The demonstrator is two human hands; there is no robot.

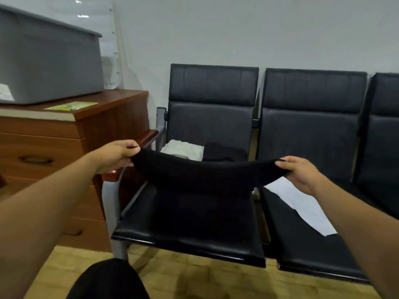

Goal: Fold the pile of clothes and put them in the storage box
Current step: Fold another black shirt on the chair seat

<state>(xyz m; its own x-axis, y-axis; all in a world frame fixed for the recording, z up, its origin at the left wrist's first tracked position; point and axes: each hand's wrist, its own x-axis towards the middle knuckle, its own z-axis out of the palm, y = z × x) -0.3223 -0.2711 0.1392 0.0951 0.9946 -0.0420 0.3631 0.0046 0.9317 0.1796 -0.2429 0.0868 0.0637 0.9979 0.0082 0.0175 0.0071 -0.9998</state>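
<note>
A black garment (200, 175) hangs stretched over the left black seat, held at both ends. My left hand (116, 155) pinches its left edge and my right hand (300, 171) pinches its right edge. Behind it, at the back of the same seat, lie a folded white garment (183, 148) and a folded black garment (224, 152) side by side. A white garment (300, 207) lies spread on the middle seat, partly under my right forearm. The grey storage box (49, 61) stands on the wooden cabinet at the upper left.
The brown wooden cabinet (64, 134) with drawers stands left of the row of black chairs (311, 117). A green leaflet (71, 106) lies on its top. A wooden armrest (149, 134) juts between cabinet and seat. My dark-clad knee (108, 279) shows at the bottom.
</note>
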